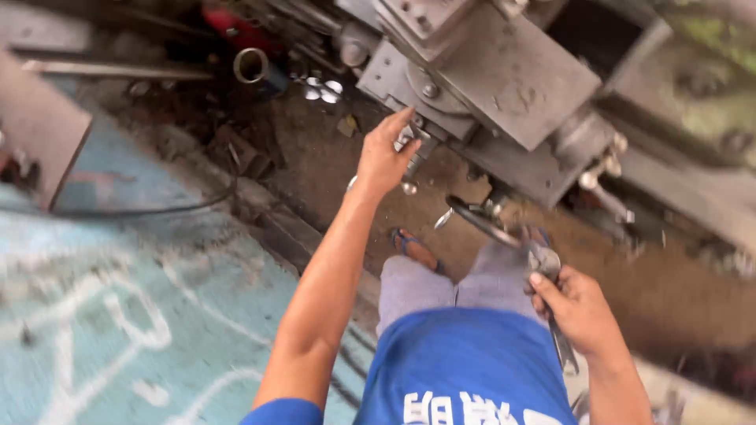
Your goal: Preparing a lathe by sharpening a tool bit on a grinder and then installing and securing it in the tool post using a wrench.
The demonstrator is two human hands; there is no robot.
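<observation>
The crank handle [416, 151] at twelve o'clock sits under the left hand [383, 157], fingers loosely spread on it; a firmer wrap would likely steady the turning. The right hand [577, 309], at four o'clock, is clenched around a metal tool [554, 303], best kept clear of the handwheel [482, 221].

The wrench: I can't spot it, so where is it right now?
In the head view, the wrench is at lower right, held in the right hand, just below the lathe's handwheel.

Left hand [384, 157] on a crank handle [415, 153] of the machine [504, 86], handwheel [480, 222] to its right, right hand [579, 308] (gripping a tool [551, 271]) nearer the body.
</observation>
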